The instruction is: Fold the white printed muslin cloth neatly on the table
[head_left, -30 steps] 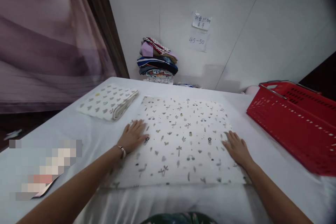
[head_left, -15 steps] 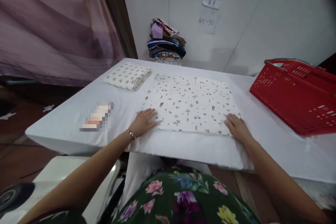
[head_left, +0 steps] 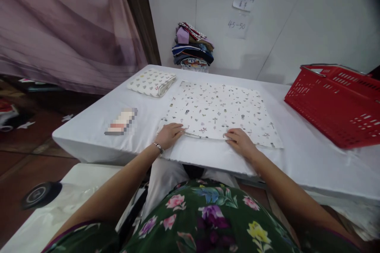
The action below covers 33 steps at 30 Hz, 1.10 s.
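"What is lying in front of the person?"

"A white printed cloth (head_left: 219,104) is lying spread over the middle of a white-covered desk (head_left: 92,124). Small palm trees and other little motifs are dotting it."

"And the hands?"

"Both are touching its near edge. The left hand (head_left: 170,136), wearing a bracelet (head_left: 158,148) at the wrist, is resting near the left corner. The right hand (head_left: 241,142) is bending its fingers at the same edge, well short of the right corner. Between them, that edge is showing a thin dark line."

"Is either grip clamping the fabric?"

"I cannot tell. The fingertips are meeting the edge, but the hands themselves are hiding whether each grip is pinching cloth or only pressing on it."

"What is surrounding it?"

"A folded cloth (head_left: 151,83) with grey shapes is sitting just beyond the left side. Nearer, a pixelated flat object (head_left: 121,121) is lying on the desk, left of the left hand. A red basket (head_left: 334,106) is standing at the right, apart from the printed cloth. Behind the desk, a pile of fabrics (head_left: 194,49) is rising against the wall (head_left: 279,4), and a mauve curtain (head_left: 68,27) is hanging at the left."
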{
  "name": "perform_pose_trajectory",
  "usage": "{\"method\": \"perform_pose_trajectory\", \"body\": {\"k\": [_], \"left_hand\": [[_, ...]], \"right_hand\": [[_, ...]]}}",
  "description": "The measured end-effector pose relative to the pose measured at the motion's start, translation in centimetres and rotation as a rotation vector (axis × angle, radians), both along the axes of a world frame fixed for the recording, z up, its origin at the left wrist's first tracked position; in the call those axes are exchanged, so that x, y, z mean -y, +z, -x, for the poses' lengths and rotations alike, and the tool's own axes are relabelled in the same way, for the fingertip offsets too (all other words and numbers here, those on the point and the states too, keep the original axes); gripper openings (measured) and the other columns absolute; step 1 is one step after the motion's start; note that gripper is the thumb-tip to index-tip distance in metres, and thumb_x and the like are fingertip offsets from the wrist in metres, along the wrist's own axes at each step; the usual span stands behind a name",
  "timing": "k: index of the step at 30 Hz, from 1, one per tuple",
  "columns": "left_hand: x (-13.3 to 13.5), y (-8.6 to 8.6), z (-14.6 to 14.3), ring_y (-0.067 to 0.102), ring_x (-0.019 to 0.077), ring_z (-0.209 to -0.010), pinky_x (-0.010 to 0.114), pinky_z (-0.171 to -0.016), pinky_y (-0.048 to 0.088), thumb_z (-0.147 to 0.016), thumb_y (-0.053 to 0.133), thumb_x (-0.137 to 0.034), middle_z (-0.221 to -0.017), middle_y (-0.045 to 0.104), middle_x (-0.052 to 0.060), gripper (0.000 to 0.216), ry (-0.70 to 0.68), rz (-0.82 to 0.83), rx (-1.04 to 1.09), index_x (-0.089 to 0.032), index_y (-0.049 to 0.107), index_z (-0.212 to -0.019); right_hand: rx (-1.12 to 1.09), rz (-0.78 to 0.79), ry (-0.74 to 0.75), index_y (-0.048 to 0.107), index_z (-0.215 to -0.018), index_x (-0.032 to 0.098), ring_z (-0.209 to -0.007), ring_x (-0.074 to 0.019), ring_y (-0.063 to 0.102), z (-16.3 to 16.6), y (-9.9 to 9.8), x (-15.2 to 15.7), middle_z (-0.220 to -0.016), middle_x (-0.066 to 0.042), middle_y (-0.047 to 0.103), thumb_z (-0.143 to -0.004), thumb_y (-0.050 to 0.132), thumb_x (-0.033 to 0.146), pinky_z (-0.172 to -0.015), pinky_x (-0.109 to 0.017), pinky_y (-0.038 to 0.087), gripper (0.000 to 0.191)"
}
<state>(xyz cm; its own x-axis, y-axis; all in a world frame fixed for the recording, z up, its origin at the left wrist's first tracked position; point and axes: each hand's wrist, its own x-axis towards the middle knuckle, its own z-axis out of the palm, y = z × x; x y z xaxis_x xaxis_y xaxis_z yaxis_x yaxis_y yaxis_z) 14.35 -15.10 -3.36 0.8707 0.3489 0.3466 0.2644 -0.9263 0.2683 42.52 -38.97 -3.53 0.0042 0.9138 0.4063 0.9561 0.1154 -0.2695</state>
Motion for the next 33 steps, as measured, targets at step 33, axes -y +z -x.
{"method": "perform_pose_trajectory", "body": {"k": [33], "left_hand": [[1.6, 0.5, -0.1, 0.054, 0.0236, -0.108, 0.041, -0.092, 0.045, -0.083, 0.057, -0.039, -0.117, 0.060, 0.010, 0.039, -0.078, 0.012, -0.019, -0.020, 0.056, -0.117]], "right_hand": [[0.031, 0.079, -0.043, 0.061, -0.113, 0.022, -0.093, -0.0241, 0.058, -0.2, 0.1, -0.6, -0.101, -0.009, 0.065, -0.093, 0.036, 0.025, -0.079, -0.040, 0.051, 0.032]]}}
